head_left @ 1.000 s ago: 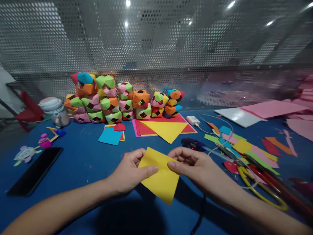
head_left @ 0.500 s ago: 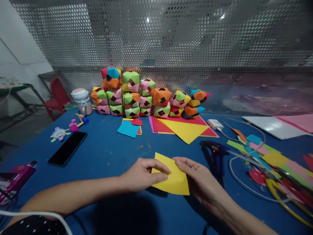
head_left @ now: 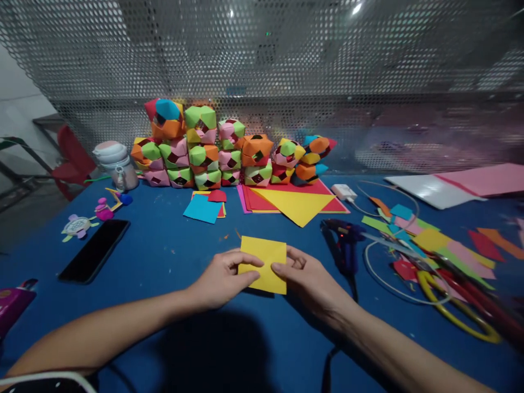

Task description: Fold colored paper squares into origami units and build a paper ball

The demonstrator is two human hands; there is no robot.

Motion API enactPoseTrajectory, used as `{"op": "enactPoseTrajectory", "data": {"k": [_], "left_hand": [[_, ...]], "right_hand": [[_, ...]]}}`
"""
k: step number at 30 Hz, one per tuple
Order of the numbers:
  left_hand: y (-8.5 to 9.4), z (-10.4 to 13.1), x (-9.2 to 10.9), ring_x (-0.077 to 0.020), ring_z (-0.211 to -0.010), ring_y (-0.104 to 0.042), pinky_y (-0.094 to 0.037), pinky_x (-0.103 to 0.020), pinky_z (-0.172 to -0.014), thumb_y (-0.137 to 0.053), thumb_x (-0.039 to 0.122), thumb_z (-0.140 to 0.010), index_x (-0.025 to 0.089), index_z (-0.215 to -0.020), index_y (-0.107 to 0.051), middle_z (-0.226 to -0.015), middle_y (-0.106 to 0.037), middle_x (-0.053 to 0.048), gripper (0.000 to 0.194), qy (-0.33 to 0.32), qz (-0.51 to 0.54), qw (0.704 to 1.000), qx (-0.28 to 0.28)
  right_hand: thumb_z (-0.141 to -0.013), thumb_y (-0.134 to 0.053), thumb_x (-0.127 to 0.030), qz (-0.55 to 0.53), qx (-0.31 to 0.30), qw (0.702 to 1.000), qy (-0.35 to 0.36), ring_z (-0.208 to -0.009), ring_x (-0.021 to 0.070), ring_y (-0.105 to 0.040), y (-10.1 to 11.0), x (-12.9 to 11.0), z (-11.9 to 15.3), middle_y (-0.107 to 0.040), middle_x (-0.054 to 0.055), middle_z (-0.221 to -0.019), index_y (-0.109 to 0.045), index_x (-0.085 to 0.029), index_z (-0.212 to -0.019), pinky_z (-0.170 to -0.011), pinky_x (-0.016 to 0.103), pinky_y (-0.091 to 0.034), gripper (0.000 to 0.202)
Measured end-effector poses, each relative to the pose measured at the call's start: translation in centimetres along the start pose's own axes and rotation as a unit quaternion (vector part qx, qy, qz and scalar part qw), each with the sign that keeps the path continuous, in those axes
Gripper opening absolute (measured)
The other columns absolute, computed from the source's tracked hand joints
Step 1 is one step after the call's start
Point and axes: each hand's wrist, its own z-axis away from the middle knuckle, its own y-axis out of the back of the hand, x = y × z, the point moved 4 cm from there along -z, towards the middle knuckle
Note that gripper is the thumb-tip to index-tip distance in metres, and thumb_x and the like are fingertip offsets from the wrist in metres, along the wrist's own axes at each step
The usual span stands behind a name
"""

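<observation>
A square of yellow paper (head_left: 269,254) is held between my two hands, just above the blue table. My left hand (head_left: 223,277) grips its left edge, thumb and index finger in front and the other fingers partly behind. On the right side, my right hand (head_left: 309,278) pinches the sheet with its thumb on the front face; the fingers behind are partly hidden. The paper faces me almost squarely and looks flat, with a faint crease. Beyond it lies a folded yellow sheet (head_left: 301,206) on a stack of red paper (head_left: 249,202).
Folded paper balls (head_left: 257,149) stand stacked against the perforated metal screen. A glue gun (head_left: 346,234), yellow-handled scissors (head_left: 462,322), a looping cable and paper scraps lie to the right. At left are a phone (head_left: 95,251), a paper turtle (head_left: 77,226) and a lidded cup (head_left: 117,164).
The yellow paper has turned from a tilted position to an upright, squarer one. Both hands have shifted with it, the right thumb now lower on the sheet. The view has swung slightly right.
</observation>
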Motion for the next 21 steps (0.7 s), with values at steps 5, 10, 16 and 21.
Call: {"op": "enactPoseTrajectory", "data": {"k": [5, 10, 16, 21], "left_hand": [[-0.2, -0.1, -0.3, -0.0112, -0.067, -0.051, -0.04, -0.022, -0.06, -0.064, 0.023, -0.067, 0.013, -0.09, -0.068, -0.081, -0.059, -0.004, 0.025, 0.044, 0.055, 0.997, -0.01], [0.1, -0.4, -0.3, -0.0078, -0.056, -0.046, -0.035, -0.02, -0.054, -0.063, 0.021, -0.067, 0.012, -0.094, -0.065, -0.063, -0.054, 0.002, 0.029, 0.078, 0.074, 0.994, -0.037], [1.5, -2.2, -0.5, -0.0084, -0.055, -0.051, -0.041, -0.023, -0.057, -0.061, 0.021, -0.069, 0.013, -0.09, -0.062, -0.063, -0.057, 0.001, 0.023, 0.052, 0.082, 0.995, -0.021], [3.4, -4.8, -1.2, -0.0083, -0.055, -0.052, -0.043, -0.023, -0.054, -0.059, 0.019, -0.07, 0.011, -0.084, -0.06, -0.065, -0.058, 0.0, 0.016, 0.036, 0.074, 0.996, 0.042]], "right_hand": [[-0.062, -0.079, -0.024, -0.015, 0.052, 0.998, -0.034, -0.067, 0.0173, -0.067, 1.0, 0.5, -0.4, -0.071, 0.005, -0.076, -0.062, -0.016, -0.086, -0.067, 0.029, -0.05, 0.03], [-0.061, -0.079, -0.025, 0.023, 0.071, 0.997, -0.017, -0.057, 0.0136, -0.063, 1.1, -0.4, -0.8, -0.07, 0.003, -0.072, -0.061, -0.017, -0.081, -0.058, 0.025, -0.048, 0.029], [-0.06, -0.075, -0.031, 0.156, 0.129, 0.976, 0.081, -0.056, 0.0141, -0.06, 1.6, -2.6, -3.8, -0.064, 0.001, -0.064, -0.058, -0.017, -0.084, -0.054, 0.025, -0.046, 0.032], [-0.07, -0.066, -0.027, 0.254, 0.193, 0.939, 0.131, -0.053, 0.0116, -0.055, 3.7, -3.9, -8.9, -0.06, -0.002, -0.064, -0.056, -0.016, -0.096, -0.048, 0.022, -0.042, 0.03]]}}
